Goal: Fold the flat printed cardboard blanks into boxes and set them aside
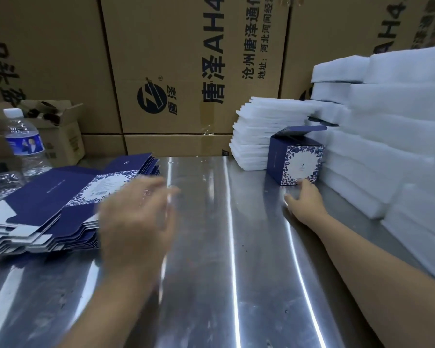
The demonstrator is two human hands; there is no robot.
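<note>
A stack of flat navy blanks [50, 202] with a white floral panel lies on the left of the steel table [224, 247]. My left hand [138, 217], blurred, hovers open with spread fingers at the stack's right edge and holds nothing. One folded box [295, 160], navy with a floral front and its lid flap up, stands at the right against the white foam. My right hand [305, 200] rests on the table just in front of that box, its fingertips touching the box's lower front edge without gripping it.
Tall stacks of white foam sheets [392, 126] fill the right side, with a lower pile [256, 131] behind the box. Large brown cartons [186, 71] wall off the back. A water bottle [25, 141] and a small open carton [58, 126] stand at the far left.
</note>
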